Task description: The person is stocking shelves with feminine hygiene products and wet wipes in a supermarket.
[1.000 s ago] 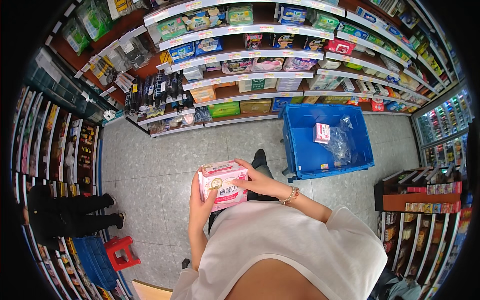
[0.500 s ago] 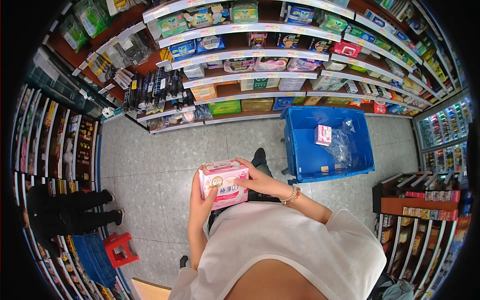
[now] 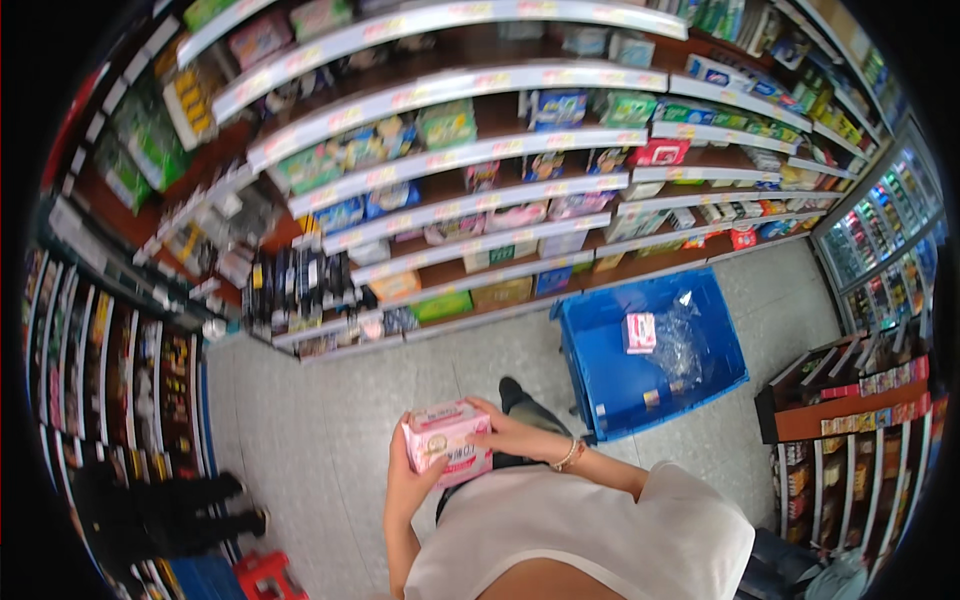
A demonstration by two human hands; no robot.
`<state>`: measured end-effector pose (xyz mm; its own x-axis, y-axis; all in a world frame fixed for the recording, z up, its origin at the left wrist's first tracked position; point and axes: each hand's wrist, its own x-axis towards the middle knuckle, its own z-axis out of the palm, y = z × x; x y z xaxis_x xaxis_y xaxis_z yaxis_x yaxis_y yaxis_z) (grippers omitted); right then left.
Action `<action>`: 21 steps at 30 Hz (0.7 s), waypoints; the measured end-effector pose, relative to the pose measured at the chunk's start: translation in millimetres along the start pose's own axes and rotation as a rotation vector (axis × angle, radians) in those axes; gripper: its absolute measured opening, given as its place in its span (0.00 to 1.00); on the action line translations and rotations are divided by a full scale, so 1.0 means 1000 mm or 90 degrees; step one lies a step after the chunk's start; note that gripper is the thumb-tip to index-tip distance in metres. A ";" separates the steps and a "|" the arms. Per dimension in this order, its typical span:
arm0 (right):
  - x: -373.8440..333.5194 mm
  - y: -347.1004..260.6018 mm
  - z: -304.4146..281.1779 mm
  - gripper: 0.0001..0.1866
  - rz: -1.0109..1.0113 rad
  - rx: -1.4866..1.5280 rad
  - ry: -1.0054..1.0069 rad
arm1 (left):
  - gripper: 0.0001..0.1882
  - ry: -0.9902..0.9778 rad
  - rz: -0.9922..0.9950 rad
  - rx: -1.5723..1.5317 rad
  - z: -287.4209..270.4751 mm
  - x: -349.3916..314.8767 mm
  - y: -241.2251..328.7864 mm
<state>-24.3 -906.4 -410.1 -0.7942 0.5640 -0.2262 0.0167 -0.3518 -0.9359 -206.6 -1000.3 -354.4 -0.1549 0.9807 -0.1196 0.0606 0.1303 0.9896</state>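
A pink pack of sanitary pads (image 3: 447, 462) is held in front of my body, above the floor. My left hand (image 3: 405, 482) wraps its left side, thumb lying across the printed front. On the opposite side my right hand (image 3: 512, 437) grips the upper right corner, and a beaded bracelet circles that wrist. Ahead and to the right stands a large blue crate (image 3: 597, 372). Inside it lie a smaller pink-and-white pack (image 3: 640, 333) and crumpled clear plastic wrap (image 3: 680, 352).
Stocked shelves (image 3: 480, 150) curve across the far side, with pads and other packaged goods. A person in dark clothes (image 3: 160, 505) is at the left, near a red stool (image 3: 268, 578). Display racks (image 3: 845, 400) and a glass-door fridge (image 3: 885, 225) line the right.
The view has tilted upward and turned slightly, so higher shelves show and the crate and my hands sit lower in the picture. Both hands keep holding the pack.
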 end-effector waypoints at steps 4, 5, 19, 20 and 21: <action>0.024 -0.035 -0.035 0.38 -0.041 -0.010 0.035 | 0.40 0.052 0.023 0.011 0.013 0.050 0.012; 0.030 -0.045 -0.044 0.38 -0.054 -0.015 0.034 | 0.41 0.072 0.061 0.047 0.017 0.062 0.019; 0.090 -0.129 -0.153 0.42 -0.340 0.171 0.088 | 0.42 -0.020 0.278 -0.097 0.047 0.240 0.120; 0.090 -0.138 -0.157 0.43 -0.358 0.153 0.090 | 0.42 -0.014 0.275 -0.100 0.051 0.246 0.117; 0.092 -0.145 -0.163 0.45 -0.376 0.137 0.093 | 0.42 -0.026 0.278 -0.097 0.056 0.251 0.112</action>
<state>-1.1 -682.1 -339.3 -0.5414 0.7991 0.2612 -0.5313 -0.0844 -0.8430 -183.8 -731.3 -278.1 -0.1085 0.9444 0.3103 -0.0351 -0.3156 0.9482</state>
